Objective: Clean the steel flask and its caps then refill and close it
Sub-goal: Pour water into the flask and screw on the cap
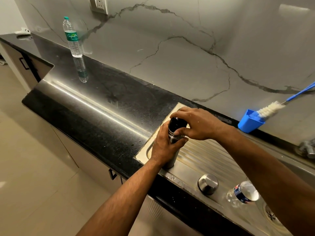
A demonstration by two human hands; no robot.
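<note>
Judging by how things lie, the work is near its end: the steel flask (172, 147) stands upright on the ribbed draining board (209, 155) of the sink, and the black inner cap (177, 122) sits at its mouth under the right hand (196, 124), so the closing step seems under way. Whether the flask is already refilled cannot be seen. Left to do, as it appears, is seating this cap fully and fitting the steel outer cap (208, 183), which lies mouth-down at about five o'clock from the flask, well apart from both hands.

The left hand (164, 147) is wrapped round the flask's body, steadying it. The right hand comes over from three o'clock, its fingers curled over the black cap and its thumb pressed at the flask's neck.

Beside the outer cap, a clear bottle (242, 193) lies toward four o'clock. A bottle brush (271, 109) rests in a blue holder (250, 122) at two o'clock, and a capped water bottle (72, 38) stands on the dark desk (102, 120) at ten o'clock.
</note>
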